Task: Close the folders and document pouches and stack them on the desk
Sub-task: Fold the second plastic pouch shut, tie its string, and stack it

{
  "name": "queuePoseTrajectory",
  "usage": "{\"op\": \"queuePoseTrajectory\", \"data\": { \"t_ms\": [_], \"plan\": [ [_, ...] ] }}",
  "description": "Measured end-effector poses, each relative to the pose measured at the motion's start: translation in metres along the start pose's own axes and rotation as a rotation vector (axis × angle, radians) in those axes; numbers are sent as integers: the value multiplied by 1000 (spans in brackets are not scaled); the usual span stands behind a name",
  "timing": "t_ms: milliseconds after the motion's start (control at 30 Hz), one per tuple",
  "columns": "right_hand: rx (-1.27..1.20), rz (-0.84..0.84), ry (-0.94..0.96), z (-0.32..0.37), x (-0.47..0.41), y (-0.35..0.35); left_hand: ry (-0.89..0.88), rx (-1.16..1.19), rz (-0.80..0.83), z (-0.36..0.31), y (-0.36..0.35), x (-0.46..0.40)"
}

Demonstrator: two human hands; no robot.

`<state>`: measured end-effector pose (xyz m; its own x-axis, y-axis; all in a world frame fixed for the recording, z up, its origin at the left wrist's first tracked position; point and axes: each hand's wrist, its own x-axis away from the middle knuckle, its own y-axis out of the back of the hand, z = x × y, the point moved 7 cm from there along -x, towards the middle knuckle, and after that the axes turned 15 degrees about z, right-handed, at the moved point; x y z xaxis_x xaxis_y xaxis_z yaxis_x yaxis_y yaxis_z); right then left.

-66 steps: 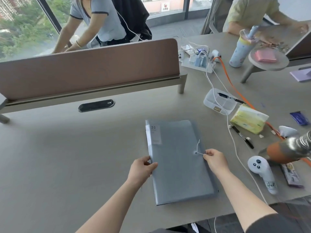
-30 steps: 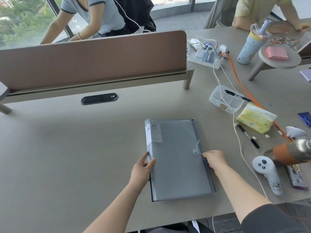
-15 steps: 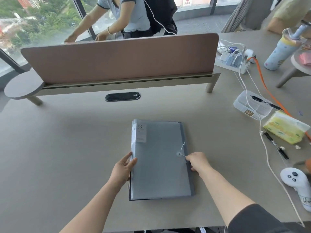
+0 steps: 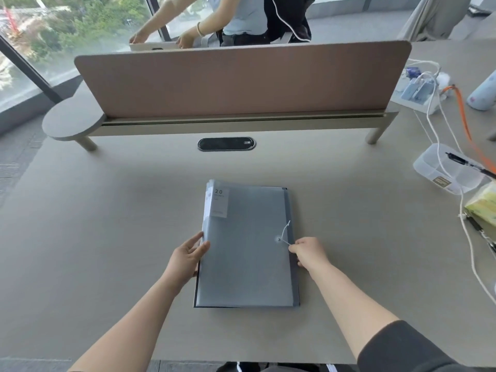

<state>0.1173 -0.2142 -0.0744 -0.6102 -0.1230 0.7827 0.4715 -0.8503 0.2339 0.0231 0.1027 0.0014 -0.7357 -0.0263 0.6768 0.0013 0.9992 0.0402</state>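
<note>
A grey translucent folder (image 4: 245, 253) lies closed and flat on the desk (image 4: 107, 237), on top of a darker folder whose edges show at the right and bottom. A white label marked "20" sits at its top left corner. A white string (image 4: 285, 233) runs from a round button near the folder's right edge. My left hand (image 4: 189, 257) rests against the folder's left edge with fingers spread. At the right edge, my right hand (image 4: 308, 252) pinches the string's end, thumb and fingers closed on it.
A brown divider panel (image 4: 241, 81) stands across the desk behind a black cable grommet (image 4: 226, 144). To the right are a clear plastic box (image 4: 448, 171) with a pen, white cables, an orange cable, a power strip (image 4: 418, 91) and a tissue pack (image 4: 483, 206). A person stands beyond the divider.
The view has swung left, so the items at the right slid toward the frame edge. Both hands stay at the folder's edges; the right hand still holds the string.
</note>
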Motion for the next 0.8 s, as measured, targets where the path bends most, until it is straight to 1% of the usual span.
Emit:
{"op": "queuePoseTrajectory", "data": {
  "t_ms": [200, 400, 533, 633, 800],
  "plan": [
    [98, -71, 27, 12, 15, -6, -4, -40, -39, 8, 13, -3],
    [178, -137, 59, 18, 22, -6, -13, -175, -133, 9, 13, -5],
    [186, -148, 79, 19, 25, -7, -32, -253, -190, 2, 8, -1],
    [169, -157, 83, 18, 29, -6, -39, -298, -197, 1, 7, -1],
    [150, -130, 85, 12, 34, -6, -42, -292, -200, 3, 5, -2]
  ]
}}
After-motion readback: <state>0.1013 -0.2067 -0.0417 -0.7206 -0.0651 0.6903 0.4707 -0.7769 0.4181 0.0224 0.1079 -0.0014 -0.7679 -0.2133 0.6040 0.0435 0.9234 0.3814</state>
